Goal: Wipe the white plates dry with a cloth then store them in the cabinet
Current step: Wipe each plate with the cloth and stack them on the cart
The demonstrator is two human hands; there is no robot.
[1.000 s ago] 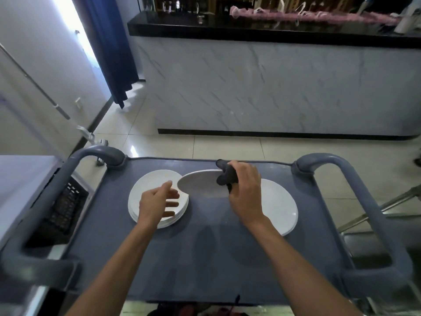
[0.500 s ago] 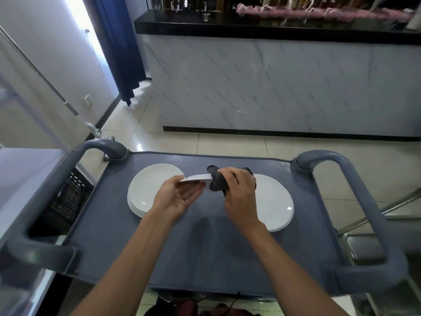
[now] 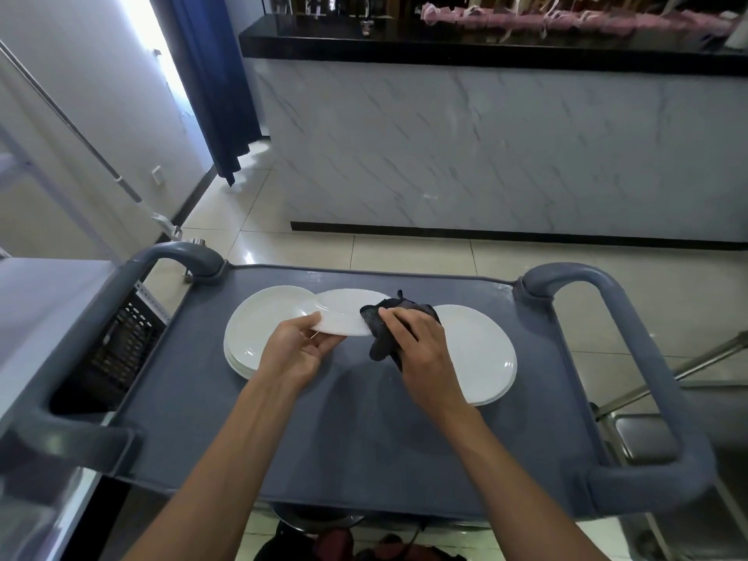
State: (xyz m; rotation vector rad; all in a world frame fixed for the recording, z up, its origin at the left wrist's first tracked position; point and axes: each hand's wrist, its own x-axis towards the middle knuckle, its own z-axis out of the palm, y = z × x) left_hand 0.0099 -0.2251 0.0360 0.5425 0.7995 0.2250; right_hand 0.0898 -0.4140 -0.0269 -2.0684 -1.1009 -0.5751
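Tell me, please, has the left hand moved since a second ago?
Yes. The left hand has left the left plate stack and moved right, toward the cart's middle, and now grips the lifted plate.

The round glossy plate held above the cart is plain white, as are the stacked plates at left and right. The crumpled cloth is black. The plastic cart top is slate grey-blue, unpatterned. The counter front is white marble with grey veins, its top glossy black; the curtain is navy.
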